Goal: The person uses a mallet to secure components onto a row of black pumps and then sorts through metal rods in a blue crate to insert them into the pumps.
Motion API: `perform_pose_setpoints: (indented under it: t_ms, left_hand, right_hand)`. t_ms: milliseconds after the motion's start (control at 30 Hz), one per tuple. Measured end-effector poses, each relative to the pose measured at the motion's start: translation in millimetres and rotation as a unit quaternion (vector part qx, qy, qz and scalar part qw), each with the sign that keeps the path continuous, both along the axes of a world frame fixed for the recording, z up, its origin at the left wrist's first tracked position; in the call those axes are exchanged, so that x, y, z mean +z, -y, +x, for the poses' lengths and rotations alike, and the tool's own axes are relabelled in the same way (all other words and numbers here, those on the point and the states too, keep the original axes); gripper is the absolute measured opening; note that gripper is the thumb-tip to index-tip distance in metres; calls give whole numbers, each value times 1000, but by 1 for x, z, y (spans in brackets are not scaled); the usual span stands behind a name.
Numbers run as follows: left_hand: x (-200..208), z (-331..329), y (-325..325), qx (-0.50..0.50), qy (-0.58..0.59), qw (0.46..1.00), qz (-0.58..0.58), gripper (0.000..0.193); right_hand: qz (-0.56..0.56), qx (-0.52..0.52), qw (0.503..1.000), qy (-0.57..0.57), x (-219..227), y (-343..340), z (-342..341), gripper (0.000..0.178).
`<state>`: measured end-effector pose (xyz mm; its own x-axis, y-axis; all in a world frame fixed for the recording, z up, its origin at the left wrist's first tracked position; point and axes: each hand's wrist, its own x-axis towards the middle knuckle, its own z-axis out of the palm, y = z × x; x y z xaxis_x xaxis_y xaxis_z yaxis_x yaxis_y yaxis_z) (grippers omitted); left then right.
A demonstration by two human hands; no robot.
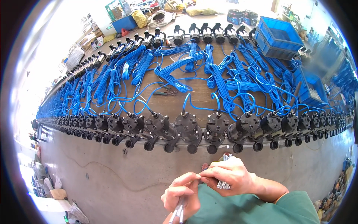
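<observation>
In front of my green shirt, both my hands are raised below the bench edge, fingertips meeting. My left hand is closed around a few thin silver metal rods, whose ends stick out below the fingers. A larger bundle of similar silver metal rods is gripped in my right hand, showing above and below the fist. Whatever is pinched between the touching fingertips is too small to make out. Nearest to the hands stands a row of black pump-like units with round outlets facing me.
Coiled blue cables cover much of the brown bench, where pliers lie. Another row of units lines the far side. Blue crates are stacked at the right. Grey floor lies below.
</observation>
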<state>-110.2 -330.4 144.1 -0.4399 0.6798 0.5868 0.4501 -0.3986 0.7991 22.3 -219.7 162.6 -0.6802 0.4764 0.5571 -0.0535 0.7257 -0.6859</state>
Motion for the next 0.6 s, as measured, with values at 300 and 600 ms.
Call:
perform_pose_setpoints:
  t_ms: [300,600]
  left_hand:
    - [5,-1,-2,26,-65,996,-60,26]
    - [3,5,7,-27,137,987,-83,27]
  right_hand:
    - [37,-14,999,34,-8,-3,-5,18]
    - [-31,-17,999,13,-15,2,-3,19]
